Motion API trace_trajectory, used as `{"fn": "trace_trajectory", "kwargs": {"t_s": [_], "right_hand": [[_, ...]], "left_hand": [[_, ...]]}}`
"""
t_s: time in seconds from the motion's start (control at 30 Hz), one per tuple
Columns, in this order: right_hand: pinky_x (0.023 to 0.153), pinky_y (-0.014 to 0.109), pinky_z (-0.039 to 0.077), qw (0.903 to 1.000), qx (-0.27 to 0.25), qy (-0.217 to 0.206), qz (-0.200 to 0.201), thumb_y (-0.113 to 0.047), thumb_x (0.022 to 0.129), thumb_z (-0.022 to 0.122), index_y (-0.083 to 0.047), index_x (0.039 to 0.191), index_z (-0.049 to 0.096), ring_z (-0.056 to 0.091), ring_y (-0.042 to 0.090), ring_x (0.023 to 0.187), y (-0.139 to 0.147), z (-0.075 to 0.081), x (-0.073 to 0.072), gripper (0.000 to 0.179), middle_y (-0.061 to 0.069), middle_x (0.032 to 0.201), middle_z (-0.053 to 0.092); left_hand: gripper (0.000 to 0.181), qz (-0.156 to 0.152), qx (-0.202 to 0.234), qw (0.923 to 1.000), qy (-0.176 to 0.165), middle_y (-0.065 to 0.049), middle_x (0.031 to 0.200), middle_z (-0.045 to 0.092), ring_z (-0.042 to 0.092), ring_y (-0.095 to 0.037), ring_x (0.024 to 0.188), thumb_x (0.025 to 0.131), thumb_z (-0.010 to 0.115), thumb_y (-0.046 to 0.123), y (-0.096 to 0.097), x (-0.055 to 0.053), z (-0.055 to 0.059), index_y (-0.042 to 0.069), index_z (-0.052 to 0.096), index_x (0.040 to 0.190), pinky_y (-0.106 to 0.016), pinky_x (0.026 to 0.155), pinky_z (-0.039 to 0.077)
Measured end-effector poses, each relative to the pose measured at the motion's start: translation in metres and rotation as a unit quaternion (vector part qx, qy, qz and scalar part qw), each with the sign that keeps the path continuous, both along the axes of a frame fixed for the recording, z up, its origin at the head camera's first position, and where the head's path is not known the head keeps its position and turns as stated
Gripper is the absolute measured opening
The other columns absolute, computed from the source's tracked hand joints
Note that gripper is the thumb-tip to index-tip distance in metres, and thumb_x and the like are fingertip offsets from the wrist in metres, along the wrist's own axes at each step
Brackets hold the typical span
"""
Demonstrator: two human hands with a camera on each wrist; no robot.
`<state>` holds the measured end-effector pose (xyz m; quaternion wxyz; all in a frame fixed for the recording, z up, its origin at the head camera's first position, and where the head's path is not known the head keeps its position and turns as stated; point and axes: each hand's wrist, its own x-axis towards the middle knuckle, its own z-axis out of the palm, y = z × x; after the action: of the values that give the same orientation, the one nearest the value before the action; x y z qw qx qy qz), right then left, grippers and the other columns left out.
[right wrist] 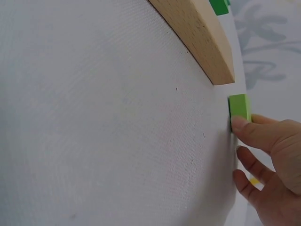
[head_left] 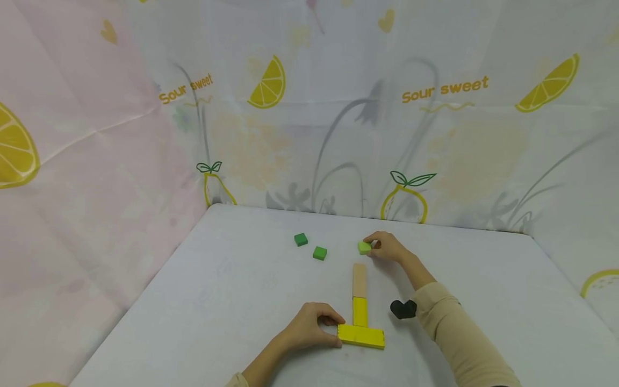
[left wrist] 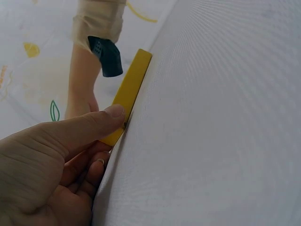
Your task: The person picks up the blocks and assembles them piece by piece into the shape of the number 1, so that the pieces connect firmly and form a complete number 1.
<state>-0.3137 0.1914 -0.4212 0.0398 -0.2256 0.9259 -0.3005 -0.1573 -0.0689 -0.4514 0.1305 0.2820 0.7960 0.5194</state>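
Near the front of the table, my left hand (head_left: 311,325) pinches the left end of a long yellow block (head_left: 360,336) between thumb and fingers. That block lies crosswise against a shorter yellow block (head_left: 360,312), which lines up with a bare wooden block (head_left: 359,280) behind it. Farther back, my right hand (head_left: 388,247) pinches a small light green block (head_left: 364,248) with thumb and forefinger. In the right wrist view the light green block (right wrist: 240,109) sits just past the end of the wooden block (right wrist: 200,40), its other fingers loosely curled below.
Two darker green blocks, one farther back (head_left: 301,239) and one nearer (head_left: 319,253), lie left of the light green one. A black device (head_left: 403,309) hangs at the right wrist. A patterned cloth (head_left: 309,107) rises behind the white table (head_left: 232,279).
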Motion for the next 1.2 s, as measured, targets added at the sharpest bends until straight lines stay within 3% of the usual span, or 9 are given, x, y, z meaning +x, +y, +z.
{"fn": "trace_trajectory", "kwargs": {"t_s": [0.4, 0.67, 0.83, 1.2], "right_hand": [[0.071, 0.032, 0.050, 0.9996, -0.013, 0.008, 0.022, 0.003, 0.079, 0.069, 0.011, 0.110, 0.062, 0.058, 0.024, 0.081, 0.0032, 0.0009, 0.0022, 0.033, 0.023, 0.106, 0.062], [0.081, 0.042, 0.049, 0.9999, -0.011, 0.002, -0.002, 0.000, 0.076, 0.071, 0.012, 0.106, 0.064, 0.057, 0.027, 0.087, 0.0042, -0.0004, 0.0046, 0.033, 0.020, 0.097, 0.065], [0.079, 0.041, 0.049, 0.9998, -0.018, 0.005, -0.003, 0.000, 0.076, 0.072, 0.012, 0.105, 0.065, 0.057, 0.024, 0.084, 0.0069, 0.0010, 0.0057, 0.033, 0.018, 0.094, 0.065], [0.086, 0.046, 0.048, 0.9997, -0.015, -0.001, 0.021, 0.003, 0.076, 0.070, 0.011, 0.106, 0.064, 0.059, 0.031, 0.092, 0.0081, 0.0018, 0.0094, 0.032, 0.022, 0.102, 0.064]], "left_hand": [[0.031, 0.000, -0.001, 1.0000, 0.007, 0.003, 0.091, 0.069, 0.057, 0.000, 0.080, 0.067, 0.083, 0.010, 0.0002, -0.0017, -0.0006, 0.005, 0.072, 0.095, -0.018, 0.076, 0.048], [0.030, -0.001, -0.002, 1.0000, 0.005, 0.003, 0.091, 0.069, 0.057, 0.000, 0.080, 0.067, 0.083, 0.010, 0.0000, -0.0015, -0.0012, 0.005, 0.072, 0.095, -0.018, 0.076, 0.048], [0.031, 0.000, 0.001, 1.0000, 0.004, 0.003, 0.091, 0.069, 0.057, -0.001, 0.081, 0.067, 0.083, 0.011, 0.0002, -0.0015, -0.0008, 0.006, 0.072, 0.096, -0.018, 0.076, 0.048], [0.031, 0.002, 0.001, 1.0000, -0.004, 0.003, 0.091, 0.069, 0.057, -0.001, 0.080, 0.067, 0.083, 0.010, -0.0001, -0.0006, -0.0004, 0.005, 0.072, 0.096, -0.018, 0.076, 0.048]]}}
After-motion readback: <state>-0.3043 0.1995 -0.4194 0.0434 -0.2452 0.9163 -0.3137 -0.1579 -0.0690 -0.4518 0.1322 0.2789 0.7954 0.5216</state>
